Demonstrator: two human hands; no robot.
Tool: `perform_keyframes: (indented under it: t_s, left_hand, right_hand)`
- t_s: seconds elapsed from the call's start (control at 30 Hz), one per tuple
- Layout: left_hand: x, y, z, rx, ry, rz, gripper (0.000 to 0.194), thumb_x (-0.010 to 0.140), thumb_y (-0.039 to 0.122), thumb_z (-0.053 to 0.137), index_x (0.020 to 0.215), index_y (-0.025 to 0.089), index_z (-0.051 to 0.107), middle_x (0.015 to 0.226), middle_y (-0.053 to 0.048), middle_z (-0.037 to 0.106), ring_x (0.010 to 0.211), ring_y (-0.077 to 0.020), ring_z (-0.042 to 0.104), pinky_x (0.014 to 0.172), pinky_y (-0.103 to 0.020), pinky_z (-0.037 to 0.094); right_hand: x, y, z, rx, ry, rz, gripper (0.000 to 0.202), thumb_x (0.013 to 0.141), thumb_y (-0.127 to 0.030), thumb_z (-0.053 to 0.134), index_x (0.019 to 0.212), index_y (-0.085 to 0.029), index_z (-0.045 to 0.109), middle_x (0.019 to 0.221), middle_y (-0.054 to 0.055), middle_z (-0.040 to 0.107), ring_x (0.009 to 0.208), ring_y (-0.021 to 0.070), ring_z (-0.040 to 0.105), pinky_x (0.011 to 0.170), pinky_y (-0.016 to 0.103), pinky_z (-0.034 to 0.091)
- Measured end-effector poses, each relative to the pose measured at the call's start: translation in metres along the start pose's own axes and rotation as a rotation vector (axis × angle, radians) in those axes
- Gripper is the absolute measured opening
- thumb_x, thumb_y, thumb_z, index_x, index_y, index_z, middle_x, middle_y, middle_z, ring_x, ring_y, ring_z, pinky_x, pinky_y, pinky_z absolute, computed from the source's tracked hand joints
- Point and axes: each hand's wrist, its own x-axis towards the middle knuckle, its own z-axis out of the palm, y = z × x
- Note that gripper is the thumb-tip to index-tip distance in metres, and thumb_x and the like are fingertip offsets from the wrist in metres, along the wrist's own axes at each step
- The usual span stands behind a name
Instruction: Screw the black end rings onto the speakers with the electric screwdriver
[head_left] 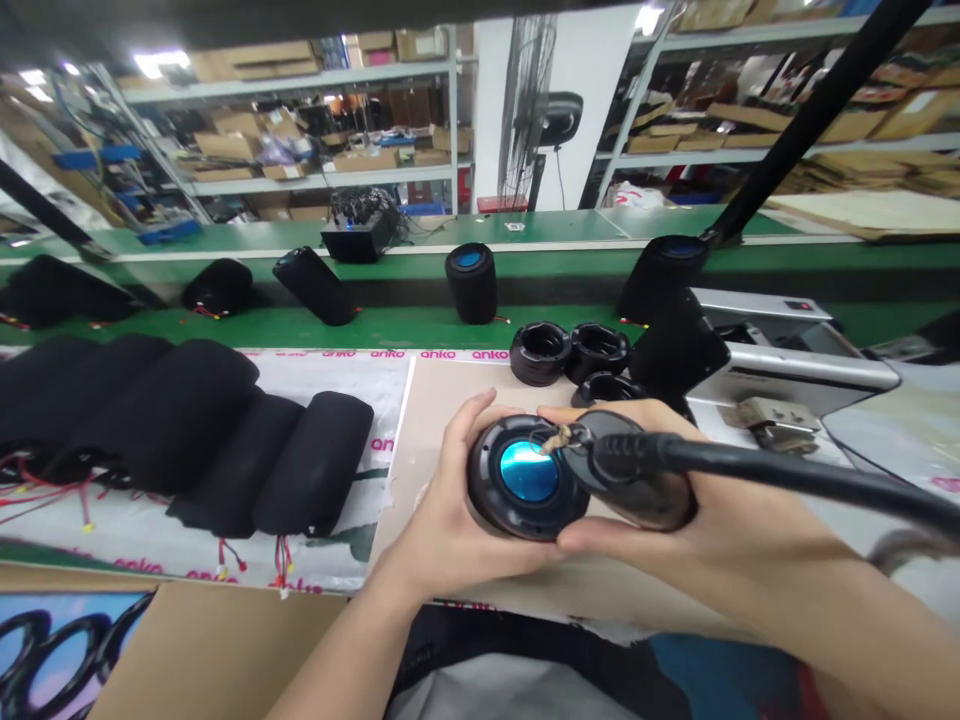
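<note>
My left hand [442, 510] is wrapped round the side of a black cylindrical speaker [491, 500], whose shiny blue disc faces up. My right hand [720, 520] grips a black corded electric screwdriver [637, 485], seen from its cable end with a small tied loop on top. Its tip is hidden below. The fingers and thumb of the right hand also reach to the speaker's right edge. Just beyond the hands stand several black ring-shaped end parts [540, 352] on the beige board [439, 400].
Several black fabric-covered speaker bodies [315, 465] with red wires lie at left. More speakers, one upright [471, 285], line the green bench [405, 325]. At right are a silver machine [802, 375] and the tool's thick cable [795, 475]. A cardboard box [217, 650] stands front left.
</note>
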Motion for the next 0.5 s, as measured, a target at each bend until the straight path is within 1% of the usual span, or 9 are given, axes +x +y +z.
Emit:
perform_keyframes:
  t_s: [0.07,0.13,0.2,0.27,0.33,0.37,0.4,0.43,0.5]
  left_hand:
    - [-0.002,0.0,0.001,-0.012,-0.003,-0.029,0.122,0.074,0.026,0.104,0.167,0.041,0.027,0.158,-0.01,0.062,0.14,-0.0337,0.071,0.117,-0.047,0.062]
    - [-0.002,0.001,0.0,-0.029,-0.013,-0.04,0.12,0.075,0.026,0.103,0.166,0.041,0.028,0.158,-0.01,0.062,0.141,-0.0334,0.071,0.118,-0.048,0.061]
    - [-0.001,0.002,-0.002,-0.046,-0.031,-0.038,0.12,0.073,0.029,0.105,0.166,0.041,0.029,0.161,-0.011,0.06,0.145,-0.0351,0.068,0.121,-0.051,0.059]
    - [0.0,0.003,-0.003,-0.049,-0.047,-0.035,0.13,0.063,0.035,0.11,0.166,0.039,0.031,0.163,-0.013,0.059,0.15,-0.04,0.063,0.126,-0.057,0.054]
    - [0.001,0.005,-0.003,-0.046,-0.027,-0.045,0.137,0.051,0.042,0.113,0.164,0.035,0.037,0.162,-0.015,0.06,0.152,-0.044,0.061,0.128,-0.061,0.051]
    - [0.001,0.005,-0.002,-0.05,-0.007,-0.054,0.133,0.05,0.044,0.113,0.161,0.034,0.042,0.161,-0.015,0.061,0.15,-0.0442,0.062,0.127,-0.061,0.052]
    - [0.001,0.006,-0.001,-0.054,0.013,-0.065,0.124,0.052,0.045,0.113,0.157,0.033,0.048,0.158,-0.014,0.064,0.147,-0.0429,0.065,0.125,-0.059,0.054]
    - [0.002,0.006,0.0,-0.05,0.033,-0.07,0.113,0.057,0.045,0.111,0.152,0.032,0.052,0.155,-0.013,0.066,0.143,-0.0407,0.068,0.122,-0.056,0.057]
    - [0.004,0.005,0.001,-0.012,0.065,-0.057,0.097,0.064,0.043,0.108,0.146,0.03,0.058,0.15,-0.012,0.069,0.137,-0.0368,0.073,0.115,-0.049,0.062]
  right_hand:
    - [-0.006,0.004,0.005,-0.023,0.0,-0.005,0.063,0.07,-0.059,0.091,0.13,-0.052,0.075,0.12,-0.002,0.081,0.105,0.0336,0.083,0.064,0.037,0.071]
    - [-0.01,0.007,0.009,-0.037,0.024,-0.005,0.066,0.071,-0.06,0.09,0.134,-0.054,0.073,0.118,-0.001,0.082,0.098,0.0342,0.083,0.062,0.039,0.071]
    - [-0.011,0.005,0.01,-0.043,0.014,0.057,0.065,0.067,-0.061,0.091,0.129,-0.052,0.075,0.106,-0.002,0.083,0.085,0.0342,0.083,0.057,0.041,0.069]
    - [-0.01,-0.001,0.01,-0.045,0.005,0.137,0.062,0.062,-0.062,0.092,0.12,-0.048,0.079,0.087,-0.002,0.08,0.07,0.0328,0.078,0.053,0.043,0.066]
    - [-0.007,-0.008,0.009,-0.037,0.022,0.168,0.06,0.059,-0.063,0.093,0.114,-0.043,0.081,0.069,-0.002,0.072,0.057,0.0298,0.07,0.048,0.042,0.061]
    - [-0.006,-0.011,0.008,-0.009,0.034,0.159,0.06,0.059,-0.063,0.094,0.113,-0.04,0.082,0.064,-0.001,0.068,0.053,0.0275,0.066,0.046,0.039,0.057]
    - [-0.005,-0.012,0.008,0.032,0.051,0.148,0.06,0.059,-0.062,0.094,0.111,-0.036,0.083,0.062,-0.001,0.067,0.051,0.0257,0.063,0.044,0.036,0.054]
    - [-0.004,-0.011,0.007,0.079,0.062,0.137,0.059,0.058,-0.06,0.095,0.11,-0.033,0.083,0.063,0.0,0.068,0.053,0.0245,0.064,0.045,0.033,0.052]
    - [-0.003,-0.005,0.003,0.228,0.094,0.114,0.056,0.058,-0.053,0.1,0.105,-0.027,0.081,0.075,0.004,0.074,0.058,0.023,0.068,0.05,0.031,0.055]
